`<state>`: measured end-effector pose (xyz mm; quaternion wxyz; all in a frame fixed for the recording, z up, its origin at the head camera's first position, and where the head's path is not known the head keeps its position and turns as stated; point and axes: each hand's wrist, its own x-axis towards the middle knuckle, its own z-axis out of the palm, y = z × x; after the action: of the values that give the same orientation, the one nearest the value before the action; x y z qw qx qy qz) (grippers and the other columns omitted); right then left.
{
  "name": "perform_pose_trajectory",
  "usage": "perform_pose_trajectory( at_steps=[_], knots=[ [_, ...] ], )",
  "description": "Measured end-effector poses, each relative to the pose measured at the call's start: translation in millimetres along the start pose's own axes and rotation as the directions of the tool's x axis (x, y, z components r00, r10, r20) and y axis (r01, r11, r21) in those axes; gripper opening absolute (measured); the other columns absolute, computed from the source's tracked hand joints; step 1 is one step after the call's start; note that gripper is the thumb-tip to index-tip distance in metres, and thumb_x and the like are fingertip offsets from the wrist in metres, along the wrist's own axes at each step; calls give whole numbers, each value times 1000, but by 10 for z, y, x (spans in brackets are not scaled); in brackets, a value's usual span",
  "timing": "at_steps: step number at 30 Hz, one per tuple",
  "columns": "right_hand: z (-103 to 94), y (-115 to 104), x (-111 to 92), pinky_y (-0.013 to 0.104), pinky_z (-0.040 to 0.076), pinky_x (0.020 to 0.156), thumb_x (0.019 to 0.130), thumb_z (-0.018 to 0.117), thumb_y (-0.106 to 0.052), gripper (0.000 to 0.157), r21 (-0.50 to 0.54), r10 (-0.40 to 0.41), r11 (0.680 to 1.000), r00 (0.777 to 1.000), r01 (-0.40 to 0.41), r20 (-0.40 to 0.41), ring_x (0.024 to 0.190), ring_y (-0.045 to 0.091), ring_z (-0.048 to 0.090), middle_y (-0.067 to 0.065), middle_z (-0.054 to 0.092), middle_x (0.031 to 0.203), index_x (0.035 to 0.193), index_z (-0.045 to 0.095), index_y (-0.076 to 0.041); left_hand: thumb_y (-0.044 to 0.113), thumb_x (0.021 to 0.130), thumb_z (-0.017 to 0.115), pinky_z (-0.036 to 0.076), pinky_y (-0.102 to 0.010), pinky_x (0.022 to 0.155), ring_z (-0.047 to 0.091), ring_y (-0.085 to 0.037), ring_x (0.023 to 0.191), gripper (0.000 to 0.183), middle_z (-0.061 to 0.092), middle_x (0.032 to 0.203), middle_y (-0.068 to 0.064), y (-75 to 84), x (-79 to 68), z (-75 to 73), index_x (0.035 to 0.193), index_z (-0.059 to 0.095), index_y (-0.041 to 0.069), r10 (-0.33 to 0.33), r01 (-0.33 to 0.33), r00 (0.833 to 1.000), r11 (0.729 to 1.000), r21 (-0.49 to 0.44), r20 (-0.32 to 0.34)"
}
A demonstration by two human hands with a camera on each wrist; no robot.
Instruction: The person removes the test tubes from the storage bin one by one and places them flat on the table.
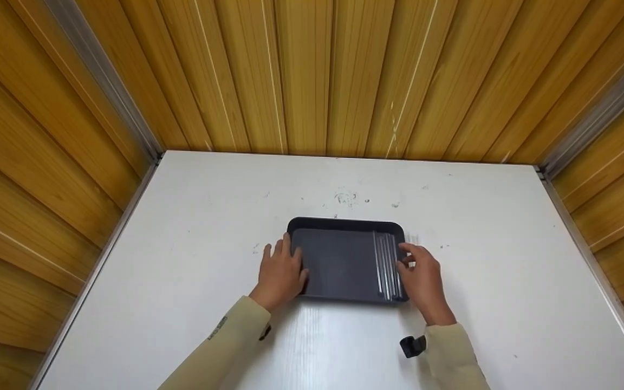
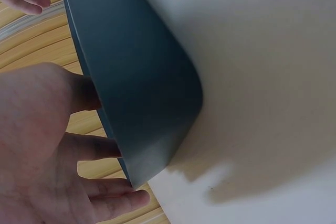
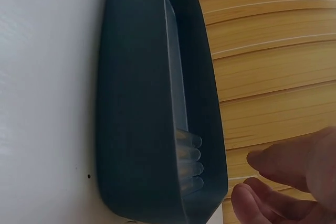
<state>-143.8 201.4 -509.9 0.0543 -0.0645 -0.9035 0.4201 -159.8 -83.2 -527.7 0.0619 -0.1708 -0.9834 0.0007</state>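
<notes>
A dark blue-grey rectangular tray (image 1: 339, 299) lies on the white table. Inside it, along the right side, clear round-ended tubes (image 1: 385, 265) lie side by side; their rounded ends (image 3: 195, 154) show over the rim in the right wrist view. My left hand (image 1: 281, 272) rests at the tray's left rim, some fingers reaching over it with their tips hidden behind the wall (image 2: 142, 77). At the opposite rim, my right hand (image 1: 423, 276) hovers beside the tubes. Its fingers (image 3: 278, 161) are loosely bent, thumb and fingertips apart, with nothing between them.
The white table (image 1: 209, 216) carries small dark marks (image 1: 345, 197) behind the tray. Wood-patterned panels (image 1: 306, 81) wall off the back and both sides. A black device (image 1: 413, 346) sits at the right wrist, by the beige sleeve (image 1: 453, 352).
</notes>
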Motion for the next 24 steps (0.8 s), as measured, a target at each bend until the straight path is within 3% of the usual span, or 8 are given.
perform_pose_trajectory(
  at_steps=[16, 24],
  knots=[
    [133, -14, -46, 36, 52, 76, 87, 67, 1, 41, -39, -65, 997, 997, 66, 38, 93, 25, 61, 18, 62, 108, 127, 58, 2, 42, 93, 58, 38, -52, 105, 49, -34, 127, 52, 45, 143, -26, 2, 3, -4, 130, 59, 5, 3, -3, 1000, 1000, 15, 20],
    [169, 4, -46, 36, 52, 76, 87, 67, -1, 41, -38, -73, 996, 995, 76, 72, 98, 24, 63, 16, 62, 118, 128, 59, 1, 40, 92, 61, 38, -53, 105, 50, -35, 126, 51, 45, 142, -27, 1, 2, 17, 128, 60, 3, 8, -8, 1000, 1000, -2, 1]
  ],
)
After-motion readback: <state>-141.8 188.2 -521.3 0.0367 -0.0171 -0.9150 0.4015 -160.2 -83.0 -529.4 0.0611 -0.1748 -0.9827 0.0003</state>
